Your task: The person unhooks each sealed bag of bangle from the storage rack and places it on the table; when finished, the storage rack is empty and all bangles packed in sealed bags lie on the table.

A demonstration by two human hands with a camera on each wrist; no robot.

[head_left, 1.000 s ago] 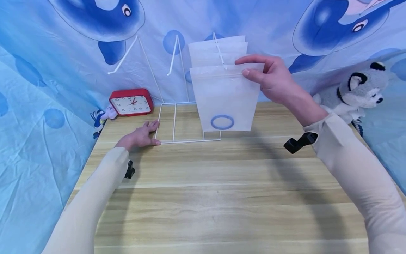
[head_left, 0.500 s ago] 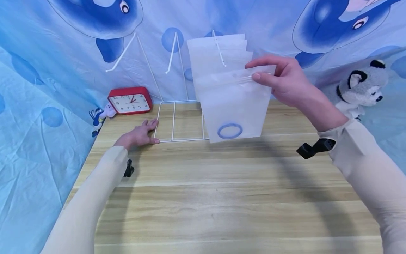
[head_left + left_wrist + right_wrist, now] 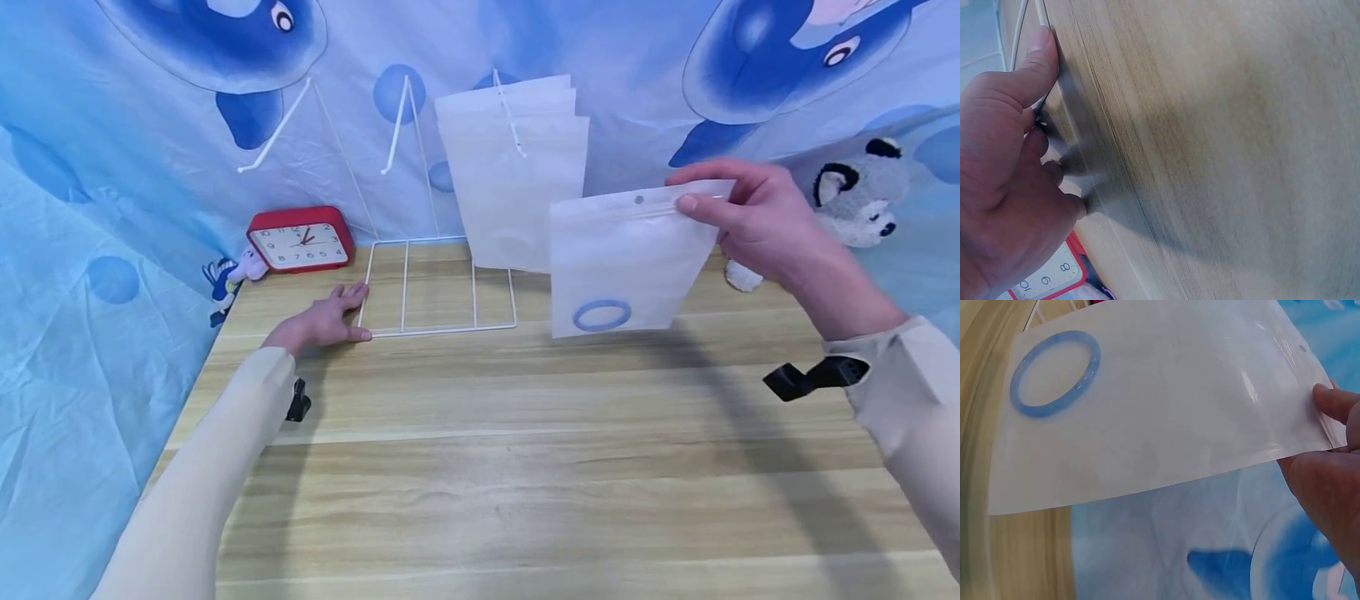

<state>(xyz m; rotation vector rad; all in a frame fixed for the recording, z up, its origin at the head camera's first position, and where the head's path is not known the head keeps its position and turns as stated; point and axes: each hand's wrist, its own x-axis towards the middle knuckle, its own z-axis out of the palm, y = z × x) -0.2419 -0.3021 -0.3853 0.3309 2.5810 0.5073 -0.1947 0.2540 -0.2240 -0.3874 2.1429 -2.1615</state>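
My right hand (image 3: 772,221) pinches a white zip bag (image 3: 630,258) at its upper right corner, thumb in front. The bag hangs above the table, right of the wire rack, with a small round hole in its top edge. Low inside it shows a blue bangle (image 3: 1038,411). My left hand (image 3: 322,321) rests at the left end of the white wire rack (image 3: 442,332), thumb on the front corner and fingers spread at the side bar. Several similar bags (image 3: 517,208) hang on the rack's right prong; the other two prongs (image 3: 273,137) carry nothing.
A red alarm clock (image 3: 300,239) stands behind my left hand, with a small toy (image 3: 225,283) beside it. On the right, a grey and white plush dog (image 3: 862,200) sits behind my right hand. A blue patterned cloth (image 3: 622,50) closes off the back.
My right hand has drawn the bag with the bangle off the right prong's front end and carried it to the right. The left hand has stayed on the rack.
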